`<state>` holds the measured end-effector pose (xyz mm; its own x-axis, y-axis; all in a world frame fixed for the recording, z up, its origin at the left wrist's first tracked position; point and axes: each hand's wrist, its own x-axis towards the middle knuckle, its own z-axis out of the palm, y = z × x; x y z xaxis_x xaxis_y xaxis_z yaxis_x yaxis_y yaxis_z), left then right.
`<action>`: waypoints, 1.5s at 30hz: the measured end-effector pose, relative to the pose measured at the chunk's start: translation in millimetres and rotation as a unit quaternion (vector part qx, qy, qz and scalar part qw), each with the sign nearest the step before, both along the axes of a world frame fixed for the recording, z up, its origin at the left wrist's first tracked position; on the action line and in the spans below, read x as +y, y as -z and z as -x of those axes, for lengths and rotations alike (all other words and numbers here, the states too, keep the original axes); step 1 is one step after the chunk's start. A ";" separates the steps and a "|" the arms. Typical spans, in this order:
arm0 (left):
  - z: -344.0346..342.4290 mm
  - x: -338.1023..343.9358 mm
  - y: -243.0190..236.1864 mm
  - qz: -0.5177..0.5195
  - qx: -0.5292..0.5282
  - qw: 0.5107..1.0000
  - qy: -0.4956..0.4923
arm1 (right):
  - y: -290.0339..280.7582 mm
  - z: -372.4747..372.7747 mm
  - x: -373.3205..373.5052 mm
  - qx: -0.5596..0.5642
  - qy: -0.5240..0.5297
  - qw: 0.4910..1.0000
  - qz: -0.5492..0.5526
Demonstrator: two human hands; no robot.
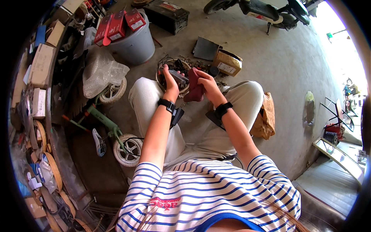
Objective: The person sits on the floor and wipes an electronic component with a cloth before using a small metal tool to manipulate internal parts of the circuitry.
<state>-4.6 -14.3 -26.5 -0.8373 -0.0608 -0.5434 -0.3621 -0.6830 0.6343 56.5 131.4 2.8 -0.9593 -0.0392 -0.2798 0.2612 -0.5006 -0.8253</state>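
Observation:
My left hand [171, 86] is raised between my knees, its thumb up, gripping a dark grey, smooth-looking object [179, 77] whose kind I cannot make out. Close beside it, my right hand [210, 86] pinches a dark red cloth [194, 87] that hangs bunched from the fingers. The cloth and the grey object are nearly touching. Below both hands, a round container [157, 77] with dark cables and small parts sits on the floor, partly hidden by my left hand.
An opened cardboard box [228, 62] and a brown paper bag [266, 118] lie to the right. On the left are a grey bin [137, 44] with red boxes [116, 28], a green small bicycle [104, 120] and cluttered shelving [48, 77]. A motorbike [262, 13] stands at the back.

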 end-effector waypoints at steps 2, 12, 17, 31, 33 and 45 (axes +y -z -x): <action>-1.6 -1.3 3.9 0.028 0.001 0.999 0.023 | -1.3 1.0 -0.3 0.005 -0.010 1.000 0.010; -14.6 11.1 -13.7 0.318 0.090 0.924 0.191 | 7.2 -5.5 -12.6 0.113 -0.132 0.948 -0.267; -13.0 9.1 -9.7 0.331 0.106 0.915 0.206 | 7.4 -6.8 -10.1 0.029 -0.193 0.966 -0.167; 1.5 -9.2 17.9 0.380 0.188 0.894 0.144 | 23.7 0.8 5.9 -0.029 -0.009 0.997 -0.071; -4.0 -5.0 9.1 0.347 0.177 0.906 0.163 | 33.6 3.7 7.6 -0.039 0.031 0.994 -0.094; -1.5 -9.2 22.5 0.231 0.101 0.947 0.200 | 35.7 4.2 3.6 -0.057 0.112 0.978 -0.164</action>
<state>-3.1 -23.5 -49.0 -0.9275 0.0902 -0.3627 -0.3727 -0.1498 0.9158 52.4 135.0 -32.9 -0.8952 0.2789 -0.3477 0.2747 -0.2691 -0.9231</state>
